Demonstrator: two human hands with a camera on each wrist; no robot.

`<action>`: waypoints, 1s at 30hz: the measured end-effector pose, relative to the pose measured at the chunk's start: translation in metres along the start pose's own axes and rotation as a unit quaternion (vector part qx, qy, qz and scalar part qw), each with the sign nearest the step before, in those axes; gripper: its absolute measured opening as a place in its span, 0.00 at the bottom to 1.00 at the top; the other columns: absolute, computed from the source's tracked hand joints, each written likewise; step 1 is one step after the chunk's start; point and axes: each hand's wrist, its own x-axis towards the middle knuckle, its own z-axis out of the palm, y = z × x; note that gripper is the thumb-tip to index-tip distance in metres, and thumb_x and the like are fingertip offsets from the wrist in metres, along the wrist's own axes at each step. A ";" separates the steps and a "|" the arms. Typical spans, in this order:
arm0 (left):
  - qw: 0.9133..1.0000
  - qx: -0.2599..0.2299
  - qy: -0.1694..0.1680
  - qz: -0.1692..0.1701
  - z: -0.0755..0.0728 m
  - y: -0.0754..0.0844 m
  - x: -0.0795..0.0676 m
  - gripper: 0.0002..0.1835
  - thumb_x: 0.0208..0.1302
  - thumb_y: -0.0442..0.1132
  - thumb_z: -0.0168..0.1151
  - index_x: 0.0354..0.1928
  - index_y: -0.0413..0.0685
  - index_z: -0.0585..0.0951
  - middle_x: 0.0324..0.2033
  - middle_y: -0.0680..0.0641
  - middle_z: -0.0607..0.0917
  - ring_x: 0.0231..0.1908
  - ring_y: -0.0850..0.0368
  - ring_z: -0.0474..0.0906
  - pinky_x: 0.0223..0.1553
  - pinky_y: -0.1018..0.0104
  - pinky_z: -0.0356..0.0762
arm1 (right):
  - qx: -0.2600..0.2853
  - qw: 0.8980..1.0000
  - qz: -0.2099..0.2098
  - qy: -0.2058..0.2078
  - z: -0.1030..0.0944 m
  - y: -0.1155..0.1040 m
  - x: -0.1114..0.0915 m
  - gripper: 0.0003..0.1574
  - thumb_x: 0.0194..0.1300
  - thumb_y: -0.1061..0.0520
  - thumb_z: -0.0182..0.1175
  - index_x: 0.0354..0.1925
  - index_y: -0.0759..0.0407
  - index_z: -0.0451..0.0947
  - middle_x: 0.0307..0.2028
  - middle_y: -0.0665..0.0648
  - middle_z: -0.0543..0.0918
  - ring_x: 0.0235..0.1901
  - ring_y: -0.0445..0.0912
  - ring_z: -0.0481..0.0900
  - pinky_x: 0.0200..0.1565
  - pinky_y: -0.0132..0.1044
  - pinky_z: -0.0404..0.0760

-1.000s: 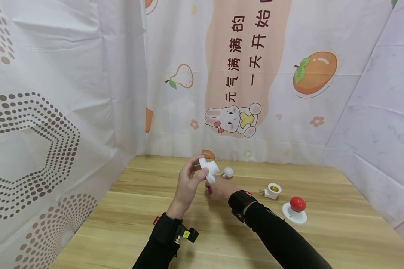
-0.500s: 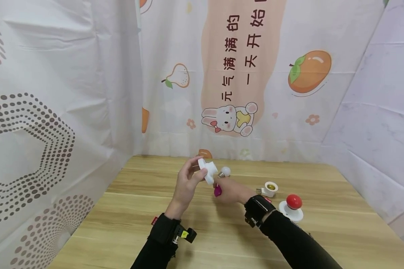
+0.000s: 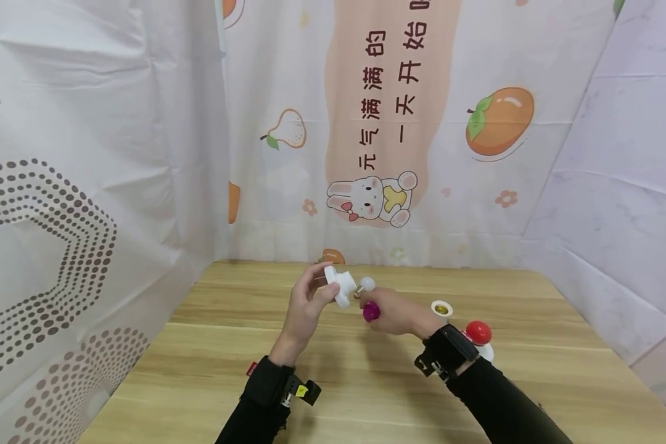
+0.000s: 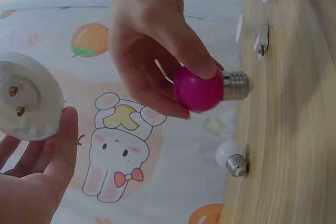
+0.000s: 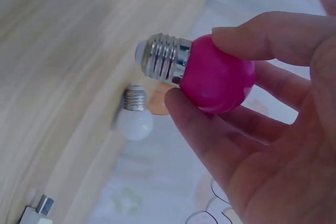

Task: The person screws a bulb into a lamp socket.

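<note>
My left hand (image 3: 305,308) grips a white round lamp holder (image 3: 341,285) between thumb and fingers. In the left wrist view, the holder's underside (image 4: 37,95) shows two brass screws. Just to its right, my right hand (image 3: 396,313) pinches a magenta light bulb (image 5: 218,77) by its globe. The bulb's silver screw base (image 5: 167,59) sticks out free of the fingers, pointing toward the tabletop. The bulb and the holder are apart. A white light bulb (image 3: 368,283) lies on the wooden table behind my right hand, its screw base (image 5: 135,98) bare.
Right of my right hand stands a white plug-in lamp socket (image 3: 441,308), partly covered by the arm. Beyond the wrist is a red bulb (image 3: 479,332) on a white round base (image 3: 486,353). Printed curtains (image 3: 277,185) hang behind the table (image 3: 211,370) and at its sides.
My right hand has moved right, away from the left hand, and the magenta bulb shows more fully. The left hand keeps its hold on the lamp holder. The head view has shifted slightly.
</note>
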 end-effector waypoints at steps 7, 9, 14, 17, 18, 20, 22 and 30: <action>1.000 0.004 -0.010 -0.004 0.001 -0.003 0.000 0.26 0.70 0.41 0.59 0.67 0.40 0.71 0.57 0.34 0.74 0.56 0.43 0.73 0.48 0.61 0.83 | 0.052 0.997 0.028 0.045 -0.014 -0.005 -0.018 0.20 0.56 0.65 0.72 0.48 0.61 0.81 0.43 0.55 0.81 0.42 0.47 0.78 0.42 0.38 0.81; 1.000 0.006 -0.012 -0.006 0.002 -0.003 -0.001 0.26 0.70 0.41 0.59 0.67 0.41 0.71 0.57 0.34 0.74 0.56 0.42 0.73 0.48 0.61 0.83 | 0.069 0.996 0.036 0.054 -0.018 -0.007 -0.023 0.20 0.57 0.64 0.71 0.50 0.60 0.81 0.45 0.55 0.81 0.43 0.47 0.78 0.43 0.39 0.81; 1.000 0.001 -0.017 -0.011 0.004 -0.003 -0.002 0.26 0.70 0.41 0.59 0.67 0.41 0.71 0.57 0.36 0.74 0.56 0.38 0.71 0.48 0.61 0.84 | 0.119 0.989 0.040 0.083 -0.025 -0.012 -0.035 0.19 0.61 0.65 0.67 0.51 0.58 0.82 0.48 0.56 0.82 0.48 0.52 0.80 0.44 0.38 0.85; 1.000 -0.004 -0.021 -0.013 0.005 -0.002 -0.001 0.26 0.70 0.41 0.59 0.67 0.41 0.72 0.56 0.38 0.75 0.57 0.38 0.71 0.48 0.60 0.84 | 0.150 0.982 0.030 0.109 -0.029 -0.015 -0.041 0.17 0.63 0.65 0.67 0.51 0.57 0.82 0.48 0.56 0.83 0.49 0.54 0.81 0.43 0.37 0.86; 1.000 -0.005 -0.022 -0.014 0.005 -0.002 -0.001 0.26 0.70 0.41 0.59 0.67 0.41 0.72 0.56 0.39 0.75 0.57 0.39 0.72 0.48 0.60 0.84 | 0.161 0.979 0.029 0.119 -0.030 -0.015 -0.043 0.17 0.63 0.64 0.67 0.51 0.57 0.82 0.48 0.56 0.83 0.49 0.54 0.81 0.42 0.37 0.86; 0.999 -0.008 -0.026 -0.017 0.006 -0.002 -0.001 0.25 0.70 0.41 0.59 0.67 0.42 0.72 0.57 0.39 0.75 0.57 0.42 0.73 0.49 0.59 0.84 | 0.183 0.973 0.022 0.139 -0.033 -0.017 -0.047 0.17 0.64 0.63 0.68 0.52 0.58 0.82 0.49 0.57 0.83 0.49 0.55 0.82 0.43 0.37 0.86; 0.999 -0.011 -0.031 -0.020 0.006 -0.002 0.000 0.25 0.71 0.41 0.59 0.67 0.42 0.72 0.57 0.39 0.75 0.56 0.44 0.73 0.49 0.59 0.84 | 0.211 0.964 0.024 0.157 -0.036 -0.019 -0.051 0.19 0.64 0.63 0.69 0.54 0.60 0.81 0.50 0.59 0.83 0.49 0.55 0.82 0.45 0.36 0.86; 0.998 -0.020 -0.055 -0.036 0.010 0.001 0.004 0.26 0.71 0.43 0.59 0.67 0.42 0.72 0.57 0.39 0.75 0.56 0.45 0.74 0.50 0.57 0.84 | 0.294 0.929 0.025 0.222 -0.047 -0.026 -0.065 0.25 0.63 0.64 0.70 0.58 0.65 0.79 0.53 0.64 0.82 0.51 0.53 0.83 0.50 0.35 0.84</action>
